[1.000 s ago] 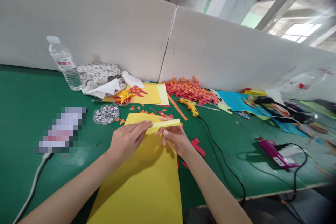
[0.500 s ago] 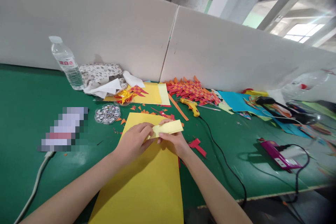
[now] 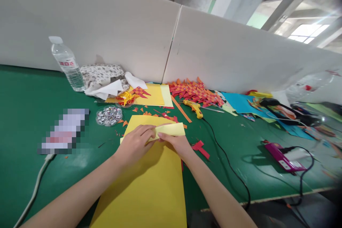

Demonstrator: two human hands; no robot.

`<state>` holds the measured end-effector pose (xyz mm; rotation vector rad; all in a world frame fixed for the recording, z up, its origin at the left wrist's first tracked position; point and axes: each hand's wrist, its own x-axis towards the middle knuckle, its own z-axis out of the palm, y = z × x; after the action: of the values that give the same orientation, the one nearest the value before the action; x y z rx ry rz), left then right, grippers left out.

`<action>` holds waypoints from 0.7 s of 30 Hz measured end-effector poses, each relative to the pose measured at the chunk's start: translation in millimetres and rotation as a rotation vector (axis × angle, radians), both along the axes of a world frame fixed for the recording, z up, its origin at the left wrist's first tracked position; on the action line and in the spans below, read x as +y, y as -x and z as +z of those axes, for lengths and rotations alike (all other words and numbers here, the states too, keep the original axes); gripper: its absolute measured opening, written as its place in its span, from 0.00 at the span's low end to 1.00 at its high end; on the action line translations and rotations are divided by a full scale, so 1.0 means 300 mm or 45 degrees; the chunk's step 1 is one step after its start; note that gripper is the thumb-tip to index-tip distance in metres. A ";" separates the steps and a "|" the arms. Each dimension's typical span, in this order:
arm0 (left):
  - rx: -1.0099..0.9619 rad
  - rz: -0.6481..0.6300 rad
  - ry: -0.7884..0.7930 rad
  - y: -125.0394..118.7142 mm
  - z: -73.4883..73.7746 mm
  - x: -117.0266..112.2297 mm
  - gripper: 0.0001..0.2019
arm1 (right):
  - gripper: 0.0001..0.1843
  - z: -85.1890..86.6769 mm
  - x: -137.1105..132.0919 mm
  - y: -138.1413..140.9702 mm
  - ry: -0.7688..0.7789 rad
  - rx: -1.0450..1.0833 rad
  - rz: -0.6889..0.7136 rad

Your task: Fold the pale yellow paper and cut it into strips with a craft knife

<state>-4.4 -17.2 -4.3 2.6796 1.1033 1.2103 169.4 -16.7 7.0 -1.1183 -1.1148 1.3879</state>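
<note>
A pale yellow folded paper strip (image 3: 171, 130) is held between my two hands, slanting slightly up to the right. My left hand (image 3: 137, 139) is closed on its left part, and a small end of the strip shows past the wrist side. On the right part, my right hand (image 3: 173, 140) pinches the strip with the thumb on top; its other fingers are hidden behind the paper. Below both hands lies a large yellow sheet (image 3: 149, 188) on the green table (image 3: 227, 181). Orange paper scraps (image 3: 145, 113) lie just beyond the sheet.
A yellow glue gun (image 3: 196, 108) with a black cord lies beyond my right hand, before a pile of woven red-orange paper fish (image 3: 195, 92). To the left are a dish of googly eyes (image 3: 109, 115), a water bottle (image 3: 68, 66) and a phone (image 3: 64, 130). A magenta power strip (image 3: 284, 158) sits right.
My right thumb has slid left along the strip, and the strip's left end now shows beyond my left hand. The person's head behind the partition has moved right.
</note>
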 end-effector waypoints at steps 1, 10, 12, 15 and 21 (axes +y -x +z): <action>-0.003 0.002 0.002 0.000 -0.001 0.001 0.02 | 0.16 0.001 0.000 0.001 0.012 0.004 -0.001; 0.011 0.137 0.409 -0.003 0.036 -0.014 0.16 | 0.15 0.017 0.003 -0.017 0.059 0.004 -0.029; -0.007 0.139 0.620 -0.001 0.051 -0.015 0.18 | 0.15 0.021 0.003 -0.024 0.076 0.009 -0.046; -0.052 0.074 0.826 0.003 0.060 -0.009 0.17 | 0.15 0.019 0.003 -0.029 0.052 0.037 -0.017; -0.294 -0.119 1.050 0.002 0.069 -0.001 0.12 | 0.14 0.003 0.003 -0.031 -0.040 0.004 0.183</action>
<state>-5.0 -17.6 16.3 1.8933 1.1003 0.7724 178.6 -15.9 7.8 -1.0298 -1.2304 1.4776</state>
